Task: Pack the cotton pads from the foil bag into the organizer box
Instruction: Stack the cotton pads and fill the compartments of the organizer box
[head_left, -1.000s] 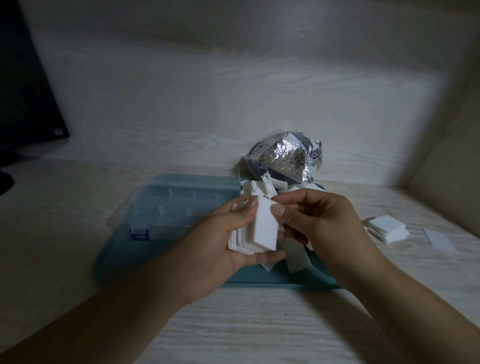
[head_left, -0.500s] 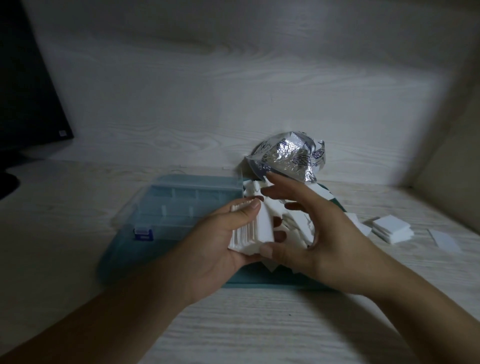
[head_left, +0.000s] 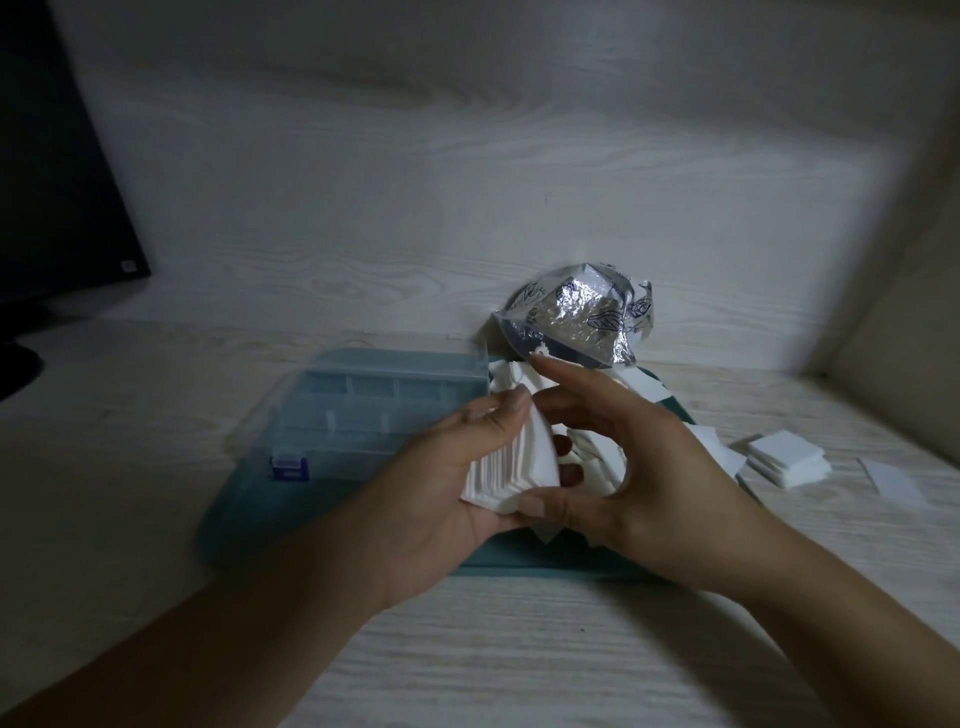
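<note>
Cotton pads (head_left: 511, 460): a squared stack gripped in the left hand (head_left: 441, 483), above the teal tray (head_left: 519, 569); right hand (head_left: 618, 467) spread, thumb and fingers bracketing the stack's edges. Step judged: aligning the stack; next calls for carrying it left to the organizer box (head_left: 374, 410). More pads lie loose behind the hands, under the foil bag (head_left: 576, 322). Box compartments dim, whether its lid is open is unclear; the bag's contents are hidden

light: dim, brightest on the back wall (head_left: 467, 218) | shadow: forearms and near desk (head_left: 519, 665) dark | glare: glints on foil bag (head_left: 576, 317) | blur: soft, perhaps motion at right edge | distortion: wide-angle bowing, corner vignette
</note>
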